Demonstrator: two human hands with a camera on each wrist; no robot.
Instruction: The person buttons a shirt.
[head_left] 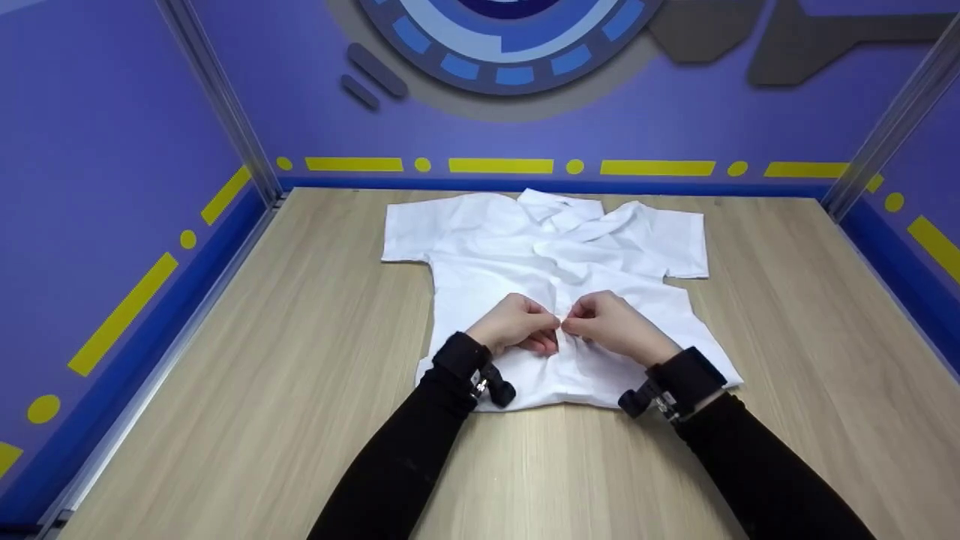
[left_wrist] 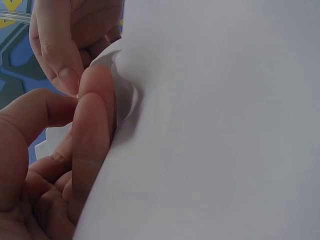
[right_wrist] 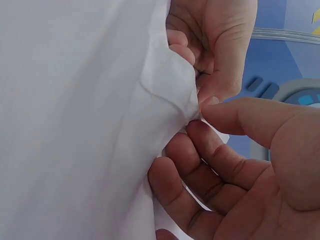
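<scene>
A white short-sleeved shirt (head_left: 487, 247) lies spread front up on the table, collar toward the back wall. Over its lower front, my left hand (head_left: 521, 324) and right hand (head_left: 611, 324) meet fingertip to fingertip at the front edge. Thumb and index finger of the right hand (right_wrist: 235, 150) pinch the cloth edge, lifting a fold of the shirt (right_wrist: 170, 85). In the left wrist view, the left hand (left_wrist: 55, 145) grips the same edge from its side, fingers partly behind the cloth. Whatever lies between the fingertips is hidden.
The wooden table (head_left: 315, 337) runs back to a blue-purple wall (head_left: 300, 112) with yellow marks. Side panels (head_left: 90, 225) with metal rails close it in at left and right. Black straps with small cameras (head_left: 487, 382) sit on both wrists.
</scene>
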